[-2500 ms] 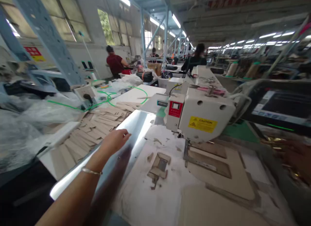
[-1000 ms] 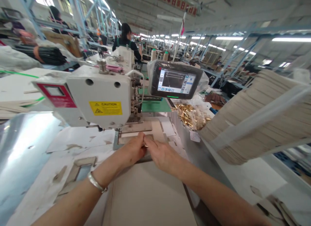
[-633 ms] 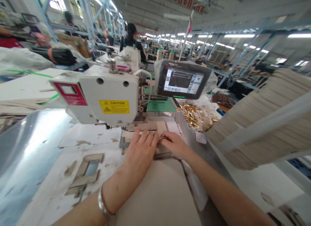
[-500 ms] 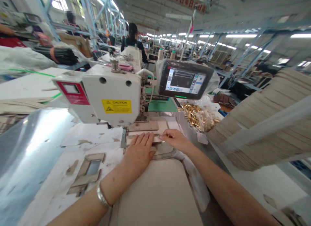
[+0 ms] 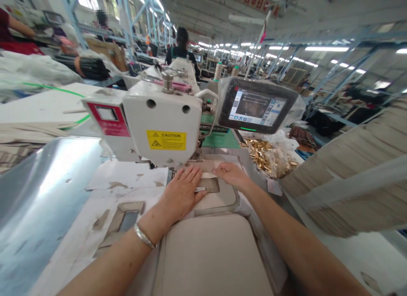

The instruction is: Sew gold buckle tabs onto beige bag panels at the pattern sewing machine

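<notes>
My left hand [image 5: 184,192] lies flat, fingers stretched out, on the beige workpiece [image 5: 226,195] under the sewing machine's head [image 5: 162,122]. Between thumb and forefinger, my right hand [image 5: 232,175] pinches the end of a narrow pale strip [image 5: 208,175]; the strip's other end runs under my left fingers. Just below the strip, a rectangular opening [image 5: 212,185] shows in the workpiece, with a small white piece [image 5: 200,189] by my left thumb. Nearer to me lies a large beige panel [image 5: 213,253] with rounded corners. The needle area is partly hidden.
A control screen [image 5: 257,105] stands behind my right hand. Gold metal parts [image 5: 260,157] lie in plastic to its right, beside a tall stack of beige pieces [image 5: 356,173]. Left are a cut-out beige frame [image 5: 119,219] and a shiny metal tabletop [image 5: 57,194]. A person [image 5: 182,50] sits farther back.
The view has shifted, so the scene sits farther right. The pale strip has moved away from me, uncovering the rectangular opening. My left hand stays flat and my right hand keeps its pinch.
</notes>
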`<action>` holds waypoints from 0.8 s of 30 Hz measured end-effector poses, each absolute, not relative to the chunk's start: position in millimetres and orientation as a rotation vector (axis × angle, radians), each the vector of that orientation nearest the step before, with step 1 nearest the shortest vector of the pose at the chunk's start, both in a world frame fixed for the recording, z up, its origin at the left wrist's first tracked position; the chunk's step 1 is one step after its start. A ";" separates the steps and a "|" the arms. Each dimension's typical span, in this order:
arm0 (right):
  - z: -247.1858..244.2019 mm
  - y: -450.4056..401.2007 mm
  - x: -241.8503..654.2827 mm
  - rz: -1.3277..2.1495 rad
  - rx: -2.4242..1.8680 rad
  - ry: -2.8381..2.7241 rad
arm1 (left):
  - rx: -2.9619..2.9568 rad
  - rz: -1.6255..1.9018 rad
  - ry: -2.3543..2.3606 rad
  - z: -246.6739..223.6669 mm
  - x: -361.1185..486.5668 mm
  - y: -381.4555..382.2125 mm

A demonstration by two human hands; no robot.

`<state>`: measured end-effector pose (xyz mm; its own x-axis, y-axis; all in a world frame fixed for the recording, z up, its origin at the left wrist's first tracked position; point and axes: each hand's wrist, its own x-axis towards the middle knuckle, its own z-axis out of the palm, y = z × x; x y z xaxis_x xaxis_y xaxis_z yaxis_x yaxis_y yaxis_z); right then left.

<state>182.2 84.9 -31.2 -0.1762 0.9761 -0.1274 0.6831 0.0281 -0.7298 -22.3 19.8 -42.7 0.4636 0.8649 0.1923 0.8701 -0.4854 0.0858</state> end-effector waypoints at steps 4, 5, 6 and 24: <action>-33.0 86.4 181.4 0.956 -1.657 -1.939 | -2.618 -0.348 -1.630 -44.4 -18.4 14.6; -33.4 87.1 181.3 0.960 -1.648 -1.953 | -2.599 -0.342 -1.646 -45.1 -16.9 12.2; -33.7 87.9 181.1 0.966 -1.641 -1.960 | -2.580 -0.333 -1.665 -45.8 -15.3 9.6; -7.0 94.7 183.1 1.257 -1.937 -1.823 | -2.500 -0.343 -1.716 -45.8 -16.4 1.9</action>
